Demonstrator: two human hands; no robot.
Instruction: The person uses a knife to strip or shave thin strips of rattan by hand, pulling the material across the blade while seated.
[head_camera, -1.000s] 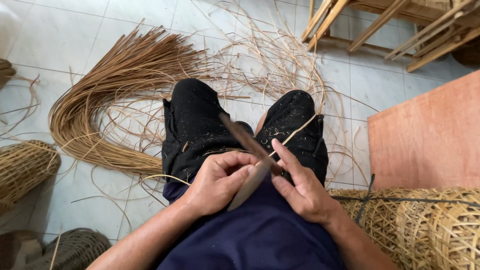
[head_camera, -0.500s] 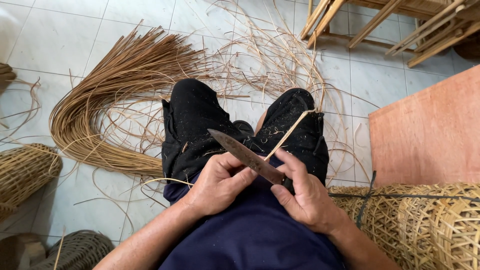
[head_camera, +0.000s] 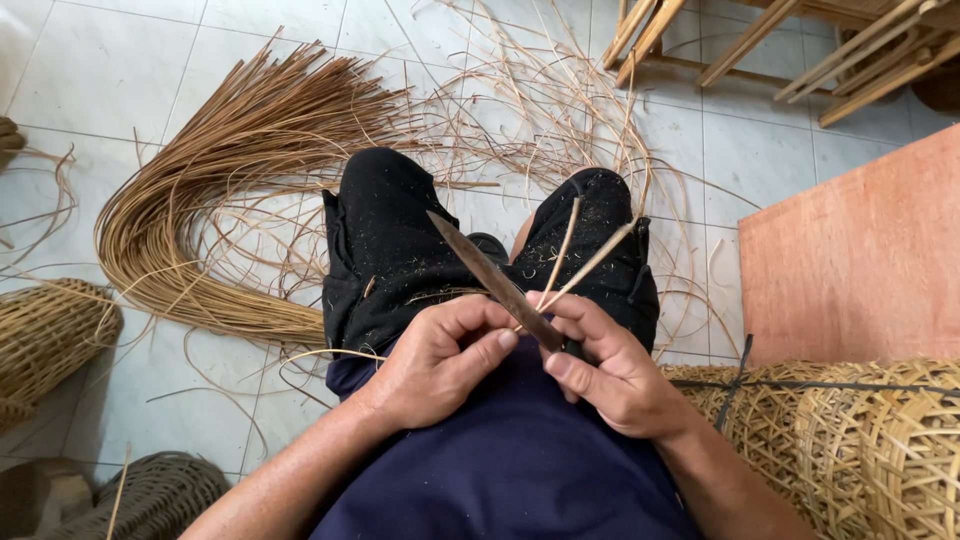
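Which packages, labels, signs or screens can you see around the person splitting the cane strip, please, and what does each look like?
None are in view: no package, label, sign or screen. There are only the left hand and right hand working a knife on a cane strip, a loose cane bundle, woven baskets and a plain board.

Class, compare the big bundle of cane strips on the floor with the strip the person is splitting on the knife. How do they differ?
The bundle is many strips lying on the tiled floor, untouched; the split strip is a single piece held up over the lap between the left hand and right hand. The bundle sweeps in a long curve and fans out at one end; the split strip forks into two short straight halves at the knife. Both are thin, tan cane.
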